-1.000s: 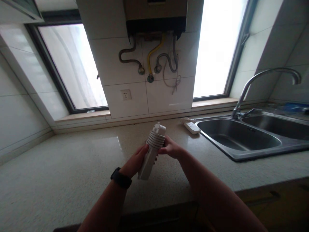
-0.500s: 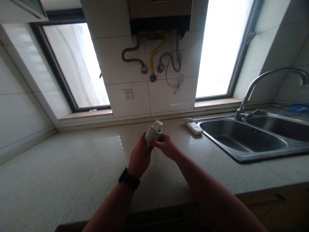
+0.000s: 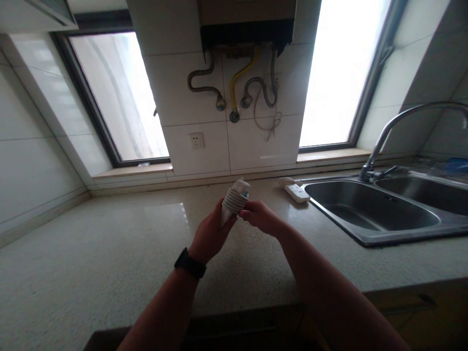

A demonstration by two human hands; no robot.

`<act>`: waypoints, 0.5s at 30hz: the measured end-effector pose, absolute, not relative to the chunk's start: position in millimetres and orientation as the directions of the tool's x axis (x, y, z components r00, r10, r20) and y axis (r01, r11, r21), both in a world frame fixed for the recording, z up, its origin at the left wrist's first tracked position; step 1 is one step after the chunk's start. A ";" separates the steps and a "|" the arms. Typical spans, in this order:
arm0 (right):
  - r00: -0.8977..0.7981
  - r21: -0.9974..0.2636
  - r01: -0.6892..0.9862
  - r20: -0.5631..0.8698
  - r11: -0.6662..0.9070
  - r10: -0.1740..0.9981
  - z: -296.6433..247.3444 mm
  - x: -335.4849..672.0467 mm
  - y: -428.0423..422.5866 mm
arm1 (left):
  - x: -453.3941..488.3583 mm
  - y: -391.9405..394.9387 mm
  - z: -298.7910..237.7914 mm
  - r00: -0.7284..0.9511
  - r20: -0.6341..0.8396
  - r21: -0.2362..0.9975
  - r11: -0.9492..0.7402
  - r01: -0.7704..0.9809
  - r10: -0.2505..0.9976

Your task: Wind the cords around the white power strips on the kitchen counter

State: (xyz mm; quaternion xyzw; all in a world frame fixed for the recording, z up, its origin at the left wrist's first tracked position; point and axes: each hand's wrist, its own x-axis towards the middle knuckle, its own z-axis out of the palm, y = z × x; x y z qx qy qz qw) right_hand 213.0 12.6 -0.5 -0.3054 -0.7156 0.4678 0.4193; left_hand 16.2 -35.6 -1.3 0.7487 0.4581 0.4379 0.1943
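Note:
My left hand, a dark watch on its wrist, is closed around the lower part of a white power strip held tilted above the counter. A white cord is wound in several turns about the strip's upper part. My right hand is at the right side of these turns, thumb and fingers pinched together on the cord; its fingertips are partly hidden. To the right, a second white power strip lies on the counter against the sink's edge, its cord bundled at the far end.
The speckled counter runs along a tiled wall with a socket. A double steel sink with a curved faucet is on the right. Hoses hang beneath a wall heater between two windows.
The right hand has moved slightly right, away from the left hand. More of the held strip shows below the cord turns. The view has shifted a little.

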 end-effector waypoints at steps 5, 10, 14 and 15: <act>-0.496 -0.928 0.073 0.283 0.364 0.821 -1.8 216.4 14.7 | 14.0 -33.1 1.0 0.239 0.463 0.797 -0.519 0.309 0.854; -0.535 -0.935 0.028 0.286 0.354 0.795 -7.3 219.8 18.9 | 14.8 -32.4 -1.3 0.301 0.347 0.927 -0.374 0.035 0.888; -0.561 -0.926 -0.065 0.342 0.372 0.754 -9.6 221.9 19.1 | 17.3 -37.5 0.8 0.355 0.271 0.963 -0.249 -0.106 0.895; -0.573 -0.925 -0.092 0.352 0.369 0.741 -9.3 222.5 18.5 | 18.0 -38.7 1.1 0.371 0.263 0.964 -0.228 -0.138 0.891</act>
